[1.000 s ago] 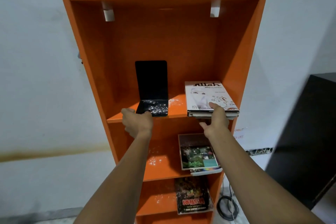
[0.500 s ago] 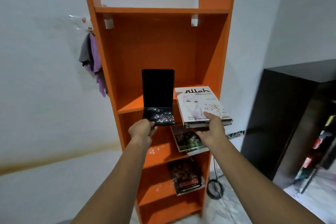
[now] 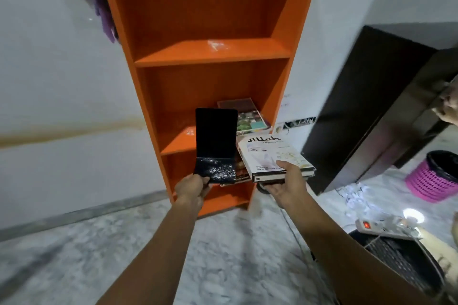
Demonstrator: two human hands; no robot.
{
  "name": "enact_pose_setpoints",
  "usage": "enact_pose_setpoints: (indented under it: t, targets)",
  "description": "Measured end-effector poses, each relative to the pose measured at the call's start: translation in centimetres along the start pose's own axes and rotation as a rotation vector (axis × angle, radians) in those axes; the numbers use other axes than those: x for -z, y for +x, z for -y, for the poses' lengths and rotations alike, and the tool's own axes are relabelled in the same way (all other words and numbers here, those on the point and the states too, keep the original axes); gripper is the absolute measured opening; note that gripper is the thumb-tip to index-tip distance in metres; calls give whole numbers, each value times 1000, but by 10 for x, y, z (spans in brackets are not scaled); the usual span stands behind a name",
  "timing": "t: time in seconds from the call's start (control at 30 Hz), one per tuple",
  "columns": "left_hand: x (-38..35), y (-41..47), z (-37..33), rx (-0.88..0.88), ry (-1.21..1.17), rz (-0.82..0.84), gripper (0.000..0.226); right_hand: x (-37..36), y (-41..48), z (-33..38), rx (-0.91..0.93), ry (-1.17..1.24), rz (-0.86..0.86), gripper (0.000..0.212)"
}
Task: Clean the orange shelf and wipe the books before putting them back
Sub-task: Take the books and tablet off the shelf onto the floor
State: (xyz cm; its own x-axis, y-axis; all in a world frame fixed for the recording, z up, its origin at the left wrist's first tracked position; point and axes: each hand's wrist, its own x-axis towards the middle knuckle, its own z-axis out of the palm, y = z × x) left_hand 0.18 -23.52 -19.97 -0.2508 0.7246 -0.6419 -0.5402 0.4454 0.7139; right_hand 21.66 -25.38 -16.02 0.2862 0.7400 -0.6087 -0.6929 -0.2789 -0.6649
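Head view: left grip (image 3: 192, 189) pinches black bookend (image 3: 215, 136) by its dusty foot; right grip (image 3: 285, 186) clamps white book (image 3: 272, 153) at near end, long axis toward orange shelf (image 3: 213, 53).

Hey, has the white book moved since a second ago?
Yes. The white book lay on the upper board of the orange shelf; now the right hand holds it out in front, below that board.

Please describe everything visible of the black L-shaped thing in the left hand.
The black L-shaped thing looks like a thin bookend: a tall upright plate with rounded top corners and a shorter base bent forward. White specks, maybe dust, cover the base. The left hand pinches the base's front left corner, holding it in the air in front of the orange shelf, left of the white book.
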Motion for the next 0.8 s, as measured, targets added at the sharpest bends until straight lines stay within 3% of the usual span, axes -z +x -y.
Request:
enact_pose_setpoints:
  t: [0.17,0.23,0.43,0.53,0.8]
  targets:
    - [18,50,95,145,-40,-166,20,62,79,-55,-167,-90,-110,60]
    - [31,90,148,210,-59,-225,24,93,129,-91,-248,-182,-178,52]
    - [88,258,349,354,-82,-429,37,205,308,-251,-430,-415,-267,44]
    - [125,357,458,343,-88,-498,37,264,405,-348,-430,-401,-281,49]
    - [184,484,593,193,-9,-670,34,339,531,-488,-458,-207,-95,53]
